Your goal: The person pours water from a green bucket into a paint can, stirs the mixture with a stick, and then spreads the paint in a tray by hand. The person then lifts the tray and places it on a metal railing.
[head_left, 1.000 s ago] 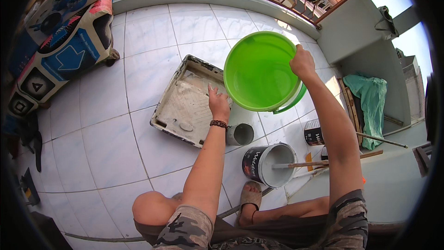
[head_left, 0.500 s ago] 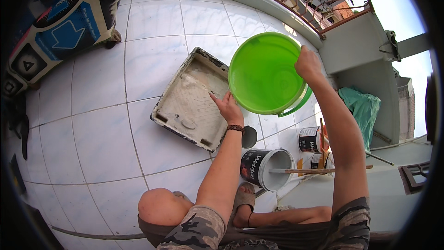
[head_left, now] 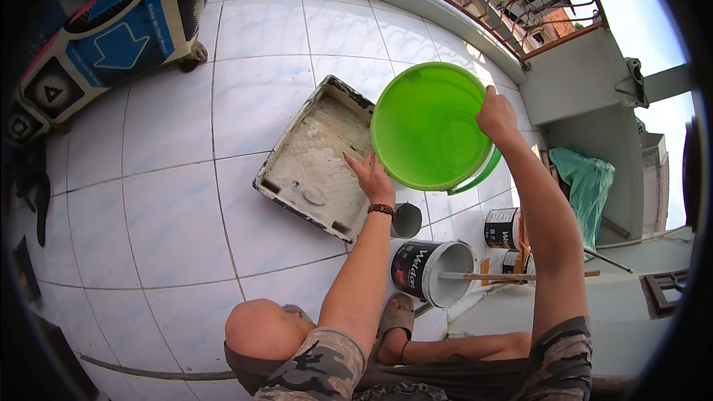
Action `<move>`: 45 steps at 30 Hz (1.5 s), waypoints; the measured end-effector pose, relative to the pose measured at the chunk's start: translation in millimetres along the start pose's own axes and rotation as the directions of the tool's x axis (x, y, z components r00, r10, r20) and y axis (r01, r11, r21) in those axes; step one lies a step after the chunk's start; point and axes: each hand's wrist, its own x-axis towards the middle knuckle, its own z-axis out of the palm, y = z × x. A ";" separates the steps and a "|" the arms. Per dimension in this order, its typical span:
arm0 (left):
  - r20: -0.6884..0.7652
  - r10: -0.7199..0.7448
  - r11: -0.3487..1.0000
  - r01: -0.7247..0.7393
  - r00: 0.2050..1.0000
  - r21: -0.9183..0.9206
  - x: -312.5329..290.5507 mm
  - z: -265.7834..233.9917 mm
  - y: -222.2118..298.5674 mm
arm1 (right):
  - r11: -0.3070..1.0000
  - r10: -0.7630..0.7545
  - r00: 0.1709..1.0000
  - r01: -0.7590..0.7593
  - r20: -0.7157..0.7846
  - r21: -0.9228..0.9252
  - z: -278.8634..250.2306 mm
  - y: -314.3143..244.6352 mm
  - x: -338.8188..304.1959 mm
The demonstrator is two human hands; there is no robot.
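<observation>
A green plastic bucket [head_left: 431, 122] is tilted so that its open mouth and bare inside face me; its handle [head_left: 475, 176] hangs at the lower right. My right hand [head_left: 496, 115] grips the rim on the right side. At the lower left of the rim, my left hand [head_left: 373, 180] holds the bucket, thumb stretched out over the tray and the other fingers partly hidden. Beneath and to the left lies a paint-crusted roller tray [head_left: 312, 156] on the tiles, its right side partly covered by the bucket and my left hand.
By my foot stands a paint pail [head_left: 449, 275] with a wooden stick [head_left: 512, 277] across it. A grey cup [head_left: 406, 220] sits beside the tray. Smaller paint cans [head_left: 502, 228] and a green plastic sheet [head_left: 583, 178] are at right. A printed cushioned item [head_left: 111, 52] occupies the far left.
The scene has shifted slightly right in view. Bucket and both hands keep nearly the same pose, with the bucket still tilted beside the tray.
</observation>
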 end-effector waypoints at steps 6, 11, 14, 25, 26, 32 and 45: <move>-0.013 -0.007 0.997 0.006 1.000 -0.079 -2.7 4.2 -1.1 | 0.999 0.039 0.999 -0.039 0.007 0.021 2.7 6.0 -2.4; 0.005 -0.084 0.982 0.083 0.996 -0.171 -6.4 11.1 -3.3 | 0.983 0.110 0.993 -0.100 -0.054 0.153 21.8 59.9 -6.6; -0.032 -0.030 0.999 0.029 0.999 -0.041 0.4 8.1 -19.6 | 0.899 0.225 0.967 -0.157 -0.123 0.408 56.2 120.0 -14.1; 0.244 0.209 0.427 -0.313 0.947 0.848 31.1 -81.1 25.5 | 0.099 0.487 0.808 -0.428 0.332 0.898 226.6 247.7 -54.3; 0.321 0.191 0.240 -0.362 0.928 0.901 30.7 -87.4 38.1 | 0.002 0.470 0.779 -0.472 0.415 0.882 223.9 242.9 -59.3; 0.287 -0.028 -0.553 -0.254 0.958 0.794 10.5 -57.2 67.3 | -0.115 0.450 0.750 -0.490 0.485 0.864 268.2 265.6 -93.6; 0.512 -0.173 -0.749 -0.450 0.842 0.486 165.6 -47.1 22.0 | 0.662 0.522 0.791 -0.140 -0.319 0.736 81.2 155.4 -108.5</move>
